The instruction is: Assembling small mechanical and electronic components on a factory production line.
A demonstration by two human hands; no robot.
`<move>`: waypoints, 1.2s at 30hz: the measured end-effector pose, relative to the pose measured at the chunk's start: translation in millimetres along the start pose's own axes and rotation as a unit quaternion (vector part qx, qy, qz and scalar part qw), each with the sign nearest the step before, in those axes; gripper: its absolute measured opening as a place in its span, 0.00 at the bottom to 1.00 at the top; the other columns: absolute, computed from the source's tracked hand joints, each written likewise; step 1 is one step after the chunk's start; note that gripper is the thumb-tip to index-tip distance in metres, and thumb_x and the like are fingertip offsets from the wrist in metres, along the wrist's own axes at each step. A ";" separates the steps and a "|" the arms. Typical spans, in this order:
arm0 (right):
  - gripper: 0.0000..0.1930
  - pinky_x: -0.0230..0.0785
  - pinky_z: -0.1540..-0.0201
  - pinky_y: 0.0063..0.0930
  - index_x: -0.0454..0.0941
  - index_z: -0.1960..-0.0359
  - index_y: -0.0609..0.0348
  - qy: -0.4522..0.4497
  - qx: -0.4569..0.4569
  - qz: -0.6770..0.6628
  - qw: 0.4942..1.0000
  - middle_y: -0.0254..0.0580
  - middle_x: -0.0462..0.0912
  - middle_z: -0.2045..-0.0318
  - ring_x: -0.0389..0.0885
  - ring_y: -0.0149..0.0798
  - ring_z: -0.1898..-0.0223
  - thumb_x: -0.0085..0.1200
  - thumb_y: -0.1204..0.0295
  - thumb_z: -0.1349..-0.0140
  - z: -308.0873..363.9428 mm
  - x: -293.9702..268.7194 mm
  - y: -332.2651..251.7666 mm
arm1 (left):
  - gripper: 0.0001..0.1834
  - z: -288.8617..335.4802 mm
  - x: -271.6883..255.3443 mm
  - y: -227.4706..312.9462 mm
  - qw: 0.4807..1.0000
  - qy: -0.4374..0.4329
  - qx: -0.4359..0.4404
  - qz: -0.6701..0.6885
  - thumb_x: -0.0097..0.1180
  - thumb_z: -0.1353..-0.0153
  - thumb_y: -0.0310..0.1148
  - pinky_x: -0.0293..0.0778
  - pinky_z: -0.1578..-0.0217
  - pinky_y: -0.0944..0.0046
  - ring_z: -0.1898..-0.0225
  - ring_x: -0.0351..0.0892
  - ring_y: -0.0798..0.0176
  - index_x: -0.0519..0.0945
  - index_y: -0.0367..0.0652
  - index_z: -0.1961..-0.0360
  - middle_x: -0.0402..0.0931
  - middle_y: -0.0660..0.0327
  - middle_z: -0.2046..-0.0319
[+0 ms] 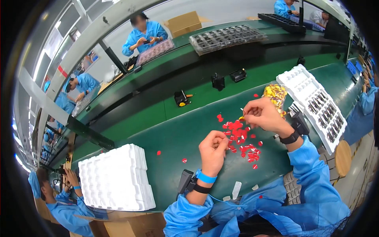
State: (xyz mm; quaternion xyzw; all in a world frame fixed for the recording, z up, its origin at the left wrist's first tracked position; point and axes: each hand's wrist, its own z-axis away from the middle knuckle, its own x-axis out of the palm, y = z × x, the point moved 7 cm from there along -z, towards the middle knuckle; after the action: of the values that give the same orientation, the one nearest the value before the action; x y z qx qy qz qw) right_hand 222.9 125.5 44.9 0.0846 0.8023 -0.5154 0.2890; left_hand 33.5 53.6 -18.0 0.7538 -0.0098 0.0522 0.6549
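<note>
On the green table (177, 138), loose red pieces (238, 133) were scattered between the two hands. A small yellow piece (241, 118) appeared pinched in the fingers of the right hand (264, 114). The fingers of the left hand (211, 152) were drawn narrowly together; whether anything was held could not be told. The pieces were judged light, thin and easily bent, best gripped by the edge. White marks were noted on the red pieces; no writing was legible.

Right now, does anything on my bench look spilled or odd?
Loose red pieces lie scattered beside your left hand rather than in a container, and two stray red pieces sit apart, toward the white tray stack. A pale strip by the near edge of the green bench looks like a scrap. No clear damage shows.
</note>
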 end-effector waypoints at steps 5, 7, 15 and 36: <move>0.04 0.78 0.70 0.21 0.80 0.63 0.69 -0.066 0.027 -0.374 0.925 0.40 0.83 0.75 0.84 0.31 0.75 0.56 0.82 0.39 16.7 48.8 7.0 | 0.12 1.3 15.3 -13.9 0.966 -0.107 -0.167 0.164 0.50 0.30 0.35 0.63 0.85 0.73 0.84 0.72 0.70 0.76 0.36 0.66 0.76 0.57 0.80; 0.03 0.78 0.69 0.21 0.80 0.64 0.70 -0.079 0.020 -0.371 0.925 0.43 0.83 0.71 0.84 0.31 0.73 0.56 0.83 0.39 21.1 54.5 11.5 | 0.13 0.9 17.4 -16.3 0.967 -0.109 -0.165 0.162 0.49 0.29 0.35 0.64 0.85 0.72 0.84 0.72 0.68 0.76 0.36 0.66 0.76 0.56 0.80; 0.09 0.77 0.74 0.23 0.79 0.60 0.70 -0.151 0.098 -0.490 0.853 0.46 0.83 0.71 0.84 0.33 0.74 0.53 0.73 0.31 25.8 67.2 16.7 | 0.10 -2.7 10.3 -18.2 0.985 -0.049 -0.124 0.112 0.48 0.30 0.30 0.65 0.84 0.72 0.83 0.73 0.69 0.76 0.35 0.64 0.76 0.57 0.79; 0.11 0.58 0.90 0.22 0.77 0.76 0.67 -0.146 0.135 -0.586 0.786 0.42 0.78 0.85 0.72 0.29 0.90 0.53 0.73 0.37 39.8 101.8 29.7 | 0.08 17.6 23.7 1.9 0.988 0.040 0.072 -0.129 0.53 0.35 0.30 0.60 0.85 0.74 0.84 0.69 0.73 0.75 0.36 0.70 0.75 0.61 0.81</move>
State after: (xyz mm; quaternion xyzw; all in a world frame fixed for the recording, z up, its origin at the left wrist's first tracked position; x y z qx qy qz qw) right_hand 167.4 87.7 -46.4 -0.4399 0.5683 -0.6947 0.0306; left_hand 58.1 37.3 -16.3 0.7911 0.1178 -0.0017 0.6003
